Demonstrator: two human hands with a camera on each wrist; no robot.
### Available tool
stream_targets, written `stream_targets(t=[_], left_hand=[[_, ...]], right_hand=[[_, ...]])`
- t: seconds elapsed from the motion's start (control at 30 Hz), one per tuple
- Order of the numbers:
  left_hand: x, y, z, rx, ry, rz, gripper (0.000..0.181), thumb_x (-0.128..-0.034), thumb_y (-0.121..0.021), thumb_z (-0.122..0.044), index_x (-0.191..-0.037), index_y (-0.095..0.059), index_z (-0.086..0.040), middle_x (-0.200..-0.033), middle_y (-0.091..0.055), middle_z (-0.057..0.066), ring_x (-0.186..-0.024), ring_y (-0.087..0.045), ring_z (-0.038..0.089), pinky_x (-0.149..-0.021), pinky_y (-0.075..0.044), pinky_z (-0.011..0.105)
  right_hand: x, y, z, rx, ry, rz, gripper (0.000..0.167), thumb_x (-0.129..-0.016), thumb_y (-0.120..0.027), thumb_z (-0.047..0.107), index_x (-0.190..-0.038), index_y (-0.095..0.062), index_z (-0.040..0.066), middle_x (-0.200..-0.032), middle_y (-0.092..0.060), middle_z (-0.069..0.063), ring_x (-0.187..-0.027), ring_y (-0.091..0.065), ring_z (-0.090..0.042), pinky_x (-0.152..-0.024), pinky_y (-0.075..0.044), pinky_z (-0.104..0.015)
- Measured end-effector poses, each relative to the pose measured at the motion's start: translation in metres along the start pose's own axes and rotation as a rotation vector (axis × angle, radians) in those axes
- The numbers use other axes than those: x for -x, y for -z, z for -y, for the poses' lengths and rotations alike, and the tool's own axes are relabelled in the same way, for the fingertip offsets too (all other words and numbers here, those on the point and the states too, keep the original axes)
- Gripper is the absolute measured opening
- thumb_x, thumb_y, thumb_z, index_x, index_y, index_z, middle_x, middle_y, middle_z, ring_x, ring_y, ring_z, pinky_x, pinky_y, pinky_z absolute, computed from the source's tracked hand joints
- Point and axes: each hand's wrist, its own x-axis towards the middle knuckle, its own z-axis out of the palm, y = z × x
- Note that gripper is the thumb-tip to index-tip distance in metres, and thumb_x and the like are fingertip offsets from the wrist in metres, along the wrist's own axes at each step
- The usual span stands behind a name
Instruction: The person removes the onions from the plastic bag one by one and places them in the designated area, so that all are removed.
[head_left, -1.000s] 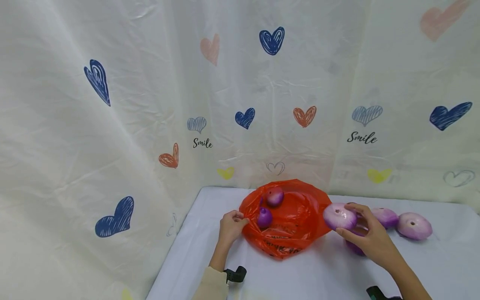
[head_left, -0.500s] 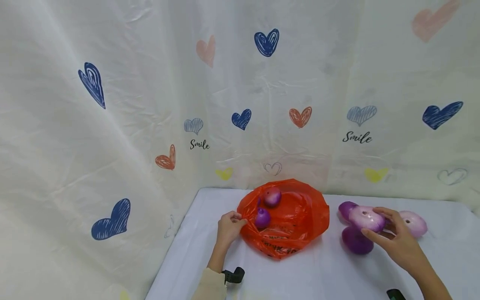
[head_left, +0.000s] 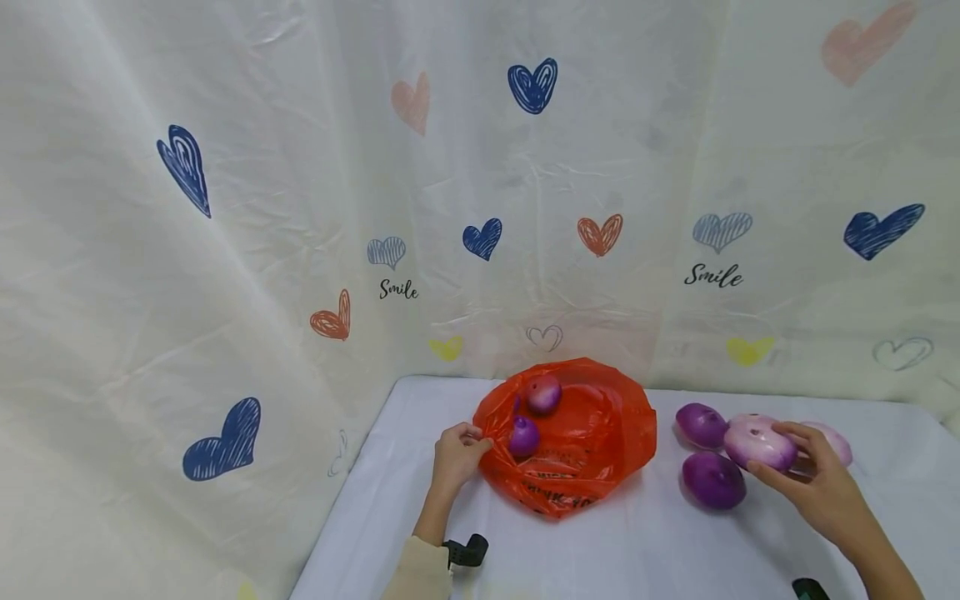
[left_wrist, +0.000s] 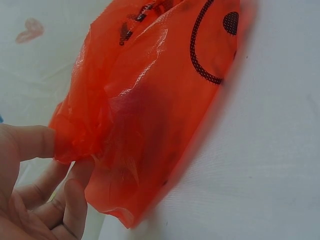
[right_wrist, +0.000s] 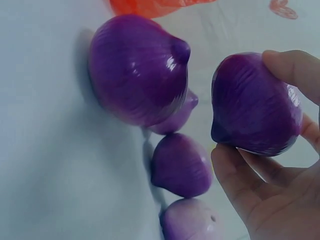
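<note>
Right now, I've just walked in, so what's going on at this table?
A person's left hand pinches the edge of an open red plastic bag with at least two purple onions inside. Their right hand grips another onion, apparently just above the white-covered table. Four more onions sit close by, outside the bag.

Bag [head_left: 600, 425], approx 5 o'clock in head view: orange-red w/ blk print. Held onion [head_left: 757, 442], approx 4 o'clock: purple fading to pale pink; onions [head_left: 713, 481] at its 9 & 8: dk purple. Tabletop [head_left: 585, 554]: wht. Backdrop [head_left: 645, 150]: off-wht w/ navy, red, pink, yellow hearts [head_left: 482, 240], blk "Smile" lettering [head_left: 714, 275]. Sleeve [head_left: 420, 571]: beige.
</note>
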Motion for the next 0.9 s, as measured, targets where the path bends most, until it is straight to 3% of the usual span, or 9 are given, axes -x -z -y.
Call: stream_targets(t=[0.27, 0.63, 0.9], left_hand=[[0.0, 0.0, 0.0, 0.003, 0.004, -0.003, 0.014, -0.0916, -0.075, -0.021, -0.097, -0.069, -0.01, -0.083, -0.065, 0.005, -0.07, -0.057, 0.017, -0.065, -0.055, 0.027], [-0.001, 0.0, 0.001, 0.003, 0.008, -0.001, 0.015, -0.0913, -0.075, -0.022, -0.098, -0.07, -0.01, -0.084, -0.066, 0.005, -0.071, -0.058, 0.018, -0.066, -0.055, 0.027], [0.0, 0.0, 0.001, 0.006, 0.006, -0.004, 0.014, -0.0911, -0.075, -0.02, -0.097, -0.069, -0.009, -0.083, -0.066, 0.005, -0.07, -0.057, 0.017, -0.065, -0.055, 0.027]], right_hand=[[0.002, 0.002, -0.017, 0.023, -0.039, 0.02, 0.057, -0.091, -0.077, 0.016, -0.137, -0.043, 0.012, -0.11, -0.037, 0.044, -0.092, -0.044, 0.025, -0.068, -0.046, -0.005], [0.005, 0.006, -0.038, -0.001, -0.105, 0.037, 0.054, -0.095, -0.074, 0.019, -0.137, -0.041, 0.029, -0.105, -0.039, 0.046, -0.09, -0.045, 0.024, -0.067, -0.045, -0.007], [0.006, 0.007, -0.045, 0.004, -0.115, 0.041, 0.05, -0.096, -0.072, 0.018, -0.135, -0.042, 0.027, -0.104, -0.038, 0.046, -0.089, -0.044, 0.023, -0.067, -0.044, -0.007]])
